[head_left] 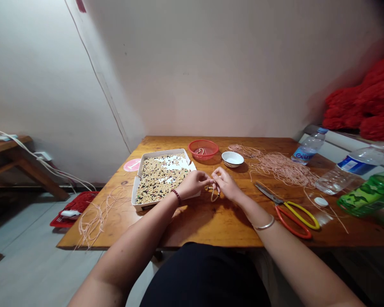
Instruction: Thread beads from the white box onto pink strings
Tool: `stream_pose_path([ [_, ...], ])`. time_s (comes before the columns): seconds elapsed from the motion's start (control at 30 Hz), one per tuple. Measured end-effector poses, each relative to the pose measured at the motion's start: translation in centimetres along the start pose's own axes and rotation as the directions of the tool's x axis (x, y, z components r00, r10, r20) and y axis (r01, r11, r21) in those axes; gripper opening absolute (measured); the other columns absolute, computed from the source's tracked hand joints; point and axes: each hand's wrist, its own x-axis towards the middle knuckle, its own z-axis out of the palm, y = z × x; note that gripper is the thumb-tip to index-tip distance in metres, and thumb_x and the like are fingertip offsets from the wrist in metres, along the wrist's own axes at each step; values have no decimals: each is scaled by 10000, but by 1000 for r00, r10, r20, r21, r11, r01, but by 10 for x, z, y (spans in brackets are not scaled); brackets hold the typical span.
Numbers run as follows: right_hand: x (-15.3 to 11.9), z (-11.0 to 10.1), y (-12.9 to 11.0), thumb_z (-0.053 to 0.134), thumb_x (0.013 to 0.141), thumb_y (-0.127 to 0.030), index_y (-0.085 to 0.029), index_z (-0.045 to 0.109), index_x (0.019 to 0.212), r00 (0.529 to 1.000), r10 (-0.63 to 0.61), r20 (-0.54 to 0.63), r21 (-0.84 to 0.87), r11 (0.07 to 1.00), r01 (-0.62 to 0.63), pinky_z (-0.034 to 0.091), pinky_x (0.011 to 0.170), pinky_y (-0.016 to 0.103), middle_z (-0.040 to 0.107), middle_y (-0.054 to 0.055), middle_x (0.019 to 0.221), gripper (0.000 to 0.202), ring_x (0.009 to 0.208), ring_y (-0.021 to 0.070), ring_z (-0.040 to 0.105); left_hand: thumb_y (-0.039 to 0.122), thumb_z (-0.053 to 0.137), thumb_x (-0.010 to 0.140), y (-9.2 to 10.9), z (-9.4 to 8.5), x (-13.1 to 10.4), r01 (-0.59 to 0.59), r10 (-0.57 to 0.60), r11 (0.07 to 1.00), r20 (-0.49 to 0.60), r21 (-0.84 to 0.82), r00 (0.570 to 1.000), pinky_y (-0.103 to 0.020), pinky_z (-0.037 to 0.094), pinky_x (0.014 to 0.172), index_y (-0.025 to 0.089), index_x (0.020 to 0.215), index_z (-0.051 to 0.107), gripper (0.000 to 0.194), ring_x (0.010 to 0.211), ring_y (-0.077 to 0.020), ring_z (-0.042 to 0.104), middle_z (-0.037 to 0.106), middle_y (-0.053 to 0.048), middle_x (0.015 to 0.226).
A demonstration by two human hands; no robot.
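Observation:
My left hand (195,183) and my right hand (226,184) meet above the table, fingertips pinched close together. A small string of beads (214,196), pale with some dark ones, hangs in a loop from between them. Its ends are hidden by my fingers. Left of my hands is a shallow white box (135,192) holding many loose beads (158,181), tan and black. My left forearm passes over the box's front right corner. Beyond my hands stand a red plastic basket (198,156) with a little string inside and a small white bowl (233,159).
Scissors (283,204) with red and yellow handles lie open at the right. Behind them is a heap of pink cord (278,166). Plastic bottles (310,147) crowd the right side, near a white cap (321,201). More cord (94,219) lies at the left edge.

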Motion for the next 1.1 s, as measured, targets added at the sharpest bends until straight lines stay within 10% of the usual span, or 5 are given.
stream_pose_path([
  [0.73,4,-8,-16,658,685,-456,-192,448,765,958,265,108,427,858,-285,219,366,179,535,-58,537,347,367,41,367,234,508,838,3,6,-1,-143,153,981,-74,132,985,-231,411,641,158,827,566,97,681,-126,545,636,-26,791],
  [1.1,5,-3,-14,611,690,-504,-197,442,762,982,187,42,346,919,-190,200,357,198,617,-19,645,358,345,45,381,284,541,844,6,6,-6,-146,257,883,-200,446,946,-250,385,625,181,852,571,107,695,-158,560,625,-51,848],
])
